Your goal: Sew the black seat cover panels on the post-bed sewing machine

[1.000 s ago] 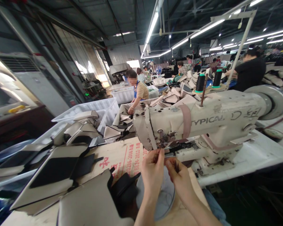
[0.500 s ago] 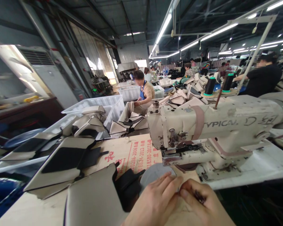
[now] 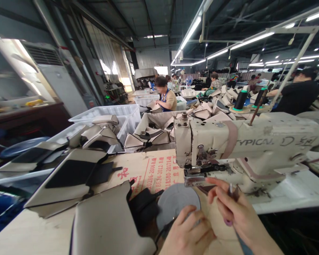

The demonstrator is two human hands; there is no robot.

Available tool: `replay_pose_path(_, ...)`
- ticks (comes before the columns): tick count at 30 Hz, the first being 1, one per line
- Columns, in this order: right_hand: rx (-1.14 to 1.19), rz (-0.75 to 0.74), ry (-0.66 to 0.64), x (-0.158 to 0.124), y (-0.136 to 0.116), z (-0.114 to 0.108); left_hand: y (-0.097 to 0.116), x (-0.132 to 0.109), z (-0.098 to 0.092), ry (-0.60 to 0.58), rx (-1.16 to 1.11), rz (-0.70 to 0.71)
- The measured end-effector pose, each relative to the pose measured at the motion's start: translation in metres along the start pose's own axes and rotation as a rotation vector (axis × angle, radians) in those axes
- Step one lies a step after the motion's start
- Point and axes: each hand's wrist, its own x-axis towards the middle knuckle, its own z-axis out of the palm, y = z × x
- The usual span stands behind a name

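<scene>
My left hand [image 3: 190,232] rests at the near edge of a round grey disc [image 3: 177,200], its fingers curled; what lies under them is hidden. A dark cord-like edge [image 3: 166,228] runs up to that hand. Beside it, my right hand [image 3: 238,210] is raised in front of the sewing machine [image 3: 210,138], index finger stretched toward the machine's arm. A small metal tool [image 3: 231,190] pokes out between its fingers, and a purple bit shows below; its exact kind is unclear. Left of the disc lies a beige bag piece [image 3: 103,223] with a black flap [image 3: 143,209].
Another beige and black piece [image 3: 69,177] lies on the wooden board [image 3: 138,161]. Beyond are white plastic bins [image 3: 130,122] with more pieces. A co-worker [image 3: 166,99] sits behind them. Black thread cones [image 3: 240,100] stand behind the machine; another person [image 3: 295,92] is at right.
My hands, together before, have come apart. The right has moved up and right toward the machine with the metal tool; the left has dropped lower, uncovering more of the disc.
</scene>
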Motion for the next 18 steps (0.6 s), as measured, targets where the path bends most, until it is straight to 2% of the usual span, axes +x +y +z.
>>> replay_pose_path(2,0.152,-0.003,0.098,0.01,0.005,0.001,-0.002,-0.003,0.006,0.012,-0.081,-0.074)
replay_pose_path(5,0.17,-0.014,0.257,0.033,0.02,0.004,-0.005,-0.003,0.007,-0.019,-0.156,-0.226)
replay_pose_path(7,0.173,-0.015,0.317,0.047,0.03,0.009,-0.006,0.0,0.004,-0.046,-0.175,-0.308)
replay_pose_path(10,0.205,-0.025,0.343,0.059,0.038,0.019,-0.008,0.006,-0.001,-0.028,-0.154,-0.435)
replay_pose_path(13,0.213,-0.013,0.323,0.058,0.039,0.029,-0.015,0.017,-0.003,0.035,-0.149,-0.611)
replay_pose_path(16,0.217,-0.016,0.317,0.053,0.04,0.034,-0.026,0.036,0.0,0.085,-0.198,-0.793)
replay_pose_path(18,0.224,-0.024,0.311,0.052,0.04,0.034,-0.034,0.051,0.005,0.087,-0.241,-0.855)
